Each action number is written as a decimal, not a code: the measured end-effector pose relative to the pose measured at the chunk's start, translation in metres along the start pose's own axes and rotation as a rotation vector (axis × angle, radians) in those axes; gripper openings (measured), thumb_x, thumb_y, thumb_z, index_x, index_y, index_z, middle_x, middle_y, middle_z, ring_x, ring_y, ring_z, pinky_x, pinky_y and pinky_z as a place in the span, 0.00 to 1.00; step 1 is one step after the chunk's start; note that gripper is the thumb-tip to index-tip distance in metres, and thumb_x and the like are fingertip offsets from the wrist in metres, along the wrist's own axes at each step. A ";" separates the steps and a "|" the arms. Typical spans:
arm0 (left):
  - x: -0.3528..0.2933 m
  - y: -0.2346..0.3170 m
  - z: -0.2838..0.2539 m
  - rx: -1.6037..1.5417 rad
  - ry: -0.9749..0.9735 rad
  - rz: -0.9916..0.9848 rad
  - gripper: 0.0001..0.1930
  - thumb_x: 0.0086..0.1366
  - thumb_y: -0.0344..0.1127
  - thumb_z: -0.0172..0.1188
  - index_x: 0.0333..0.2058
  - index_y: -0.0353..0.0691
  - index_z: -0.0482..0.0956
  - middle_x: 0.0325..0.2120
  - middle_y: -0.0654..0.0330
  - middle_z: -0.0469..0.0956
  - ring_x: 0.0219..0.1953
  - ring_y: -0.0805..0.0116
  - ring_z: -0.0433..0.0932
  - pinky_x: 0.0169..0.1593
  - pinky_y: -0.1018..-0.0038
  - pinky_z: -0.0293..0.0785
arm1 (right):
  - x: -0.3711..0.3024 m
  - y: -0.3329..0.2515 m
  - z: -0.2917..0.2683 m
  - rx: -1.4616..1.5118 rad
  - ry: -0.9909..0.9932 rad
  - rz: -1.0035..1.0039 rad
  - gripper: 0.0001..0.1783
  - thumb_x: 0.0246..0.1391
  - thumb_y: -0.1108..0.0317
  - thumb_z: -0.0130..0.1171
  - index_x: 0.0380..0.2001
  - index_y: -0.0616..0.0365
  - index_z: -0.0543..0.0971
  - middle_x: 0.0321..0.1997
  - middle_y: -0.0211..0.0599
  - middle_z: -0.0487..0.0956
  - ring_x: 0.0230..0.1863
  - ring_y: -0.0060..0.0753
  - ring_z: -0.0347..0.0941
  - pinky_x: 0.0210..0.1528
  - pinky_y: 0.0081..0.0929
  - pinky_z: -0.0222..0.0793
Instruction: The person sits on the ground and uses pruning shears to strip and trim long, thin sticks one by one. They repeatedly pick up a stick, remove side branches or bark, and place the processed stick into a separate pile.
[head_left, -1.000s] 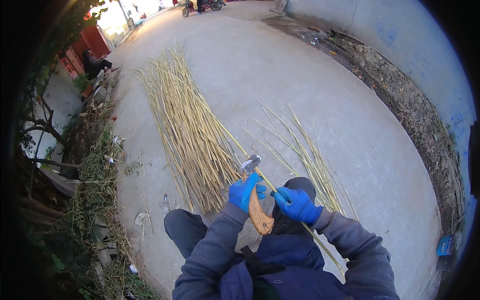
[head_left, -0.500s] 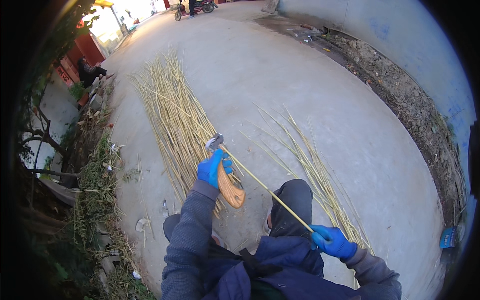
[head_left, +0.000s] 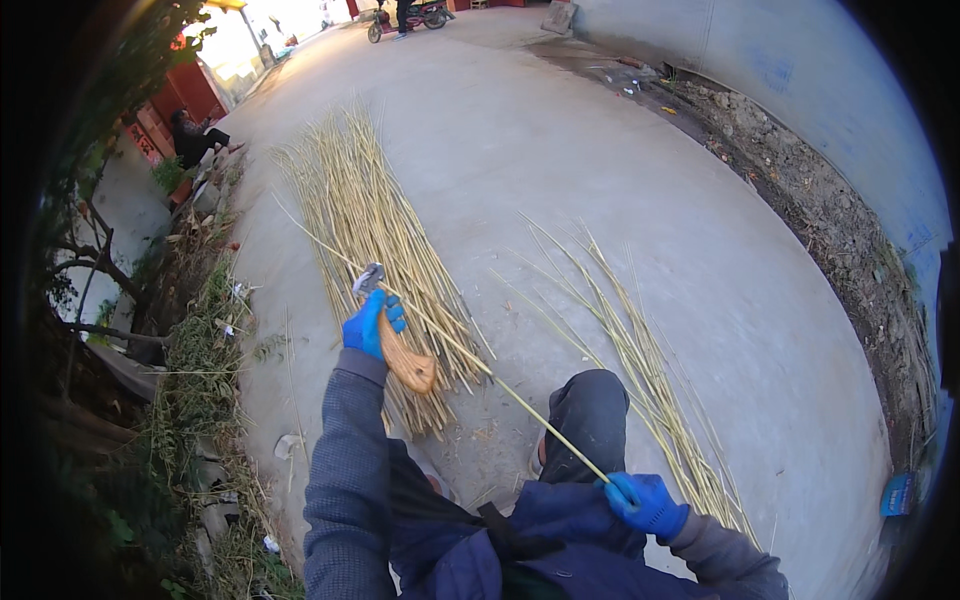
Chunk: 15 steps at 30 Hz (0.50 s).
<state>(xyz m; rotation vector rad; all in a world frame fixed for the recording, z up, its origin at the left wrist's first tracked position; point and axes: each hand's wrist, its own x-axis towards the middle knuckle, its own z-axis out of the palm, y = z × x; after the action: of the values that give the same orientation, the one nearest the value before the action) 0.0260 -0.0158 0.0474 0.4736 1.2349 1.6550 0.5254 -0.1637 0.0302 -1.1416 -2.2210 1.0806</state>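
My left hand [head_left: 370,326], in a blue glove, is closed round a curved wooden-handled tool [head_left: 412,370] with a small metal head. That head lies against a long, thin yellowish stalk [head_left: 540,412], which runs on past it over the larger bundle. Whether the head grips the stalk cannot be made out. Lower right, my right hand [head_left: 648,504], also blue-gloved, pinches the stalk's near end beside my knee. Under the left hand and tool spreads the large bundle of dry stalks [head_left: 375,215]. A thinner bundle of stalks [head_left: 668,400] lies to the right.
Grey concrete [head_left: 520,160] surrounds the bundles. Weeds and dry plants [head_left: 195,410] line the left edge, where a person [head_left: 195,138] sits farther off. A soil strip [head_left: 800,190] and pale wall [head_left: 770,70] bound the right. A three-wheeled vehicle [head_left: 425,18] stands far back.
My left hand and the tool have moved left, farther from my right hand along the stalk. My right hand has shifted slightly left and down, still on the stalk. The view has shifted slightly.
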 end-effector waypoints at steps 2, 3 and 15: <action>0.032 0.030 -0.044 0.024 0.010 0.088 0.20 0.63 0.41 0.64 0.47 0.33 0.74 0.36 0.55 0.78 0.34 0.65 0.78 0.36 0.72 0.79 | -0.042 0.012 -0.013 -0.200 -0.060 -0.085 0.06 0.53 0.66 0.60 0.32 0.54 0.78 0.15 0.43 0.72 0.16 0.46 0.71 0.20 0.41 0.64; 0.047 0.043 -0.062 0.081 0.190 0.130 0.24 0.62 0.42 0.64 0.52 0.32 0.73 0.42 0.52 0.77 0.41 0.60 0.79 0.42 0.69 0.80 | -0.062 0.018 -0.018 -0.250 -0.012 -0.104 0.05 0.51 0.66 0.60 0.31 0.54 0.78 0.14 0.41 0.71 0.15 0.44 0.69 0.19 0.40 0.62; 0.086 0.192 -0.249 0.083 0.408 0.302 0.31 0.64 0.47 0.61 0.63 0.42 0.64 0.56 0.53 0.71 0.56 0.60 0.72 0.62 0.65 0.67 | -0.247 0.113 -0.035 -0.749 -0.011 0.127 0.14 0.45 0.72 0.61 0.39 0.55 0.75 0.23 0.27 0.79 0.23 0.36 0.75 0.30 0.38 0.66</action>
<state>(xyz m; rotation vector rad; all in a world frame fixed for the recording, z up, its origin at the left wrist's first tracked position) -0.2927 -0.0667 0.0956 0.3988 1.5952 2.0315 0.7469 -0.3090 -0.0415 -1.5708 -2.6718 0.2611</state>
